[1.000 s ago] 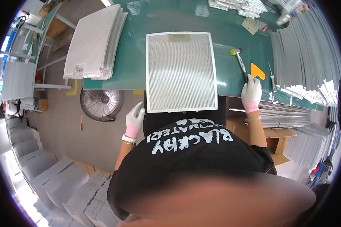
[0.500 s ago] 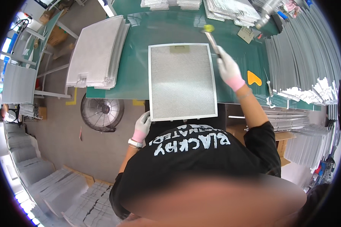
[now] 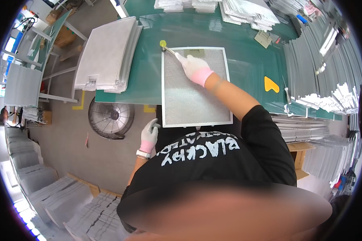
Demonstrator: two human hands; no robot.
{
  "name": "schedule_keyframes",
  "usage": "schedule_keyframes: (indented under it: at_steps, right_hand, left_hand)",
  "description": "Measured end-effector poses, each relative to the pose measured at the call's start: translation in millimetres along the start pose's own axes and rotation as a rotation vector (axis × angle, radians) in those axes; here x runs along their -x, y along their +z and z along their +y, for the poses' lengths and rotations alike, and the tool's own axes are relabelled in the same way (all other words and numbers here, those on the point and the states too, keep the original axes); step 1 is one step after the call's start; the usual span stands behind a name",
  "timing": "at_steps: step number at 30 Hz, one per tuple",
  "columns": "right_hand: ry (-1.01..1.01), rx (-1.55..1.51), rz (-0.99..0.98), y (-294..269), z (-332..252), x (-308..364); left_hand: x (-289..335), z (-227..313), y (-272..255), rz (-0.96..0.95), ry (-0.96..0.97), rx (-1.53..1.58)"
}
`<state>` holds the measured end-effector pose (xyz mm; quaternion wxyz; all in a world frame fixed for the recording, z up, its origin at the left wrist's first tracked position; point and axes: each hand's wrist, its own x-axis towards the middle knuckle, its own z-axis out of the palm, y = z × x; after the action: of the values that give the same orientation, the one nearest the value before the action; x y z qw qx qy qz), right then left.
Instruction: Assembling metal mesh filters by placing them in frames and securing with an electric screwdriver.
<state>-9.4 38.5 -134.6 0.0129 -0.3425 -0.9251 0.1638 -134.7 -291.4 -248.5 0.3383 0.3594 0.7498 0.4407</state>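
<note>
A framed metal mesh filter panel [image 3: 195, 92] lies flat on the green table, its near end reaching past the table edge toward my body. My right hand [image 3: 194, 67], in a white glove with a pink cuff, is closed around the handle of a small mallet [image 3: 163, 44]. The mallet's yellow head is at the panel's far left corner; whether it touches the frame I cannot tell. Beside the panel's near left corner is my gloved left hand [image 3: 149, 132], fingers loosely stretched, holding nothing and apart from the frame.
A stack of mesh sheets [image 3: 104, 54] lies at the table's left. An orange scraper [image 3: 271, 84] and a screwdriver [image 3: 287, 93] lie to the right, before a long row of grey frames [image 3: 321, 60]. More mesh stacks [image 3: 249, 12] stand at the back. A floor fan [image 3: 112, 116] is below left.
My right hand has swung the mallet leftward across the panel, from beyond its right side to the far left corner. My left hand has drawn slightly off the panel's edge.
</note>
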Motion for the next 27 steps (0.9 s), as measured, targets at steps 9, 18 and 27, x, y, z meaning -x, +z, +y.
schedule_keyframes:
  at_steps: [9, 18, 27]
  right_hand:
    - [-0.106, -0.424, 0.471, -72, 79, 112]
    - [0.313, -0.313, 0.511, -84, 128, 286]
    - [0.466, -0.119, 0.263, -14, 113, 334]
  left_hand:
    - [-48, 91, 8, 0.018, 0.921, -0.878]
    - [-108, 155, 66, -0.301, 0.864, -0.933]
    - [-104, 161, 88, -0.292, 0.807, -0.959]
